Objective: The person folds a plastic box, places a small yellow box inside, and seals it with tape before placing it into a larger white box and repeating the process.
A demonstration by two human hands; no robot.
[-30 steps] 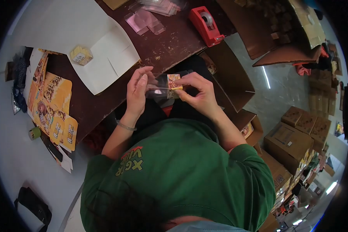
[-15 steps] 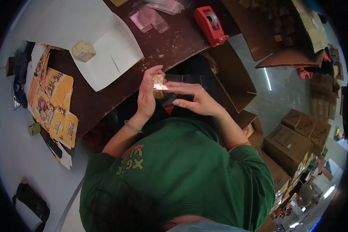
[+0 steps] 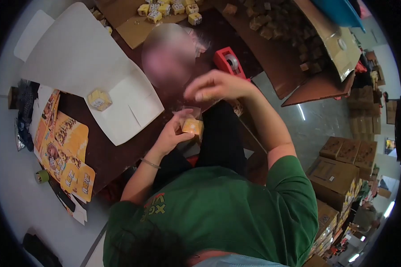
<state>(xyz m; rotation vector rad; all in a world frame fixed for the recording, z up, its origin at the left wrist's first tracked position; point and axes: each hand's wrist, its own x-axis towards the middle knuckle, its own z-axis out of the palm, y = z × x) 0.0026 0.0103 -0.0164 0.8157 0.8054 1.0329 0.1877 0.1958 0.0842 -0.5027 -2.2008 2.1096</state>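
Our left grip point(image 3: 167, 137) pinched the small yellow box point(image 3: 192, 127) in its clear plastic point(image 3: 195, 113), just right of the open white carton point(image 3: 140, 92). Our right hand point(image 3: 220, 84) had left the box and hung farther right of the carton, loosely spread, seemingly empty, so one hand steadied it.

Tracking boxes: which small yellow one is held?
The yellow box in the left hand; the one in the white carton and the cluster on the cardboard are untouched.

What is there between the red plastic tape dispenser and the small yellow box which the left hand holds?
The head view shows the bare right hand between the red dispenser and the small yellow box.
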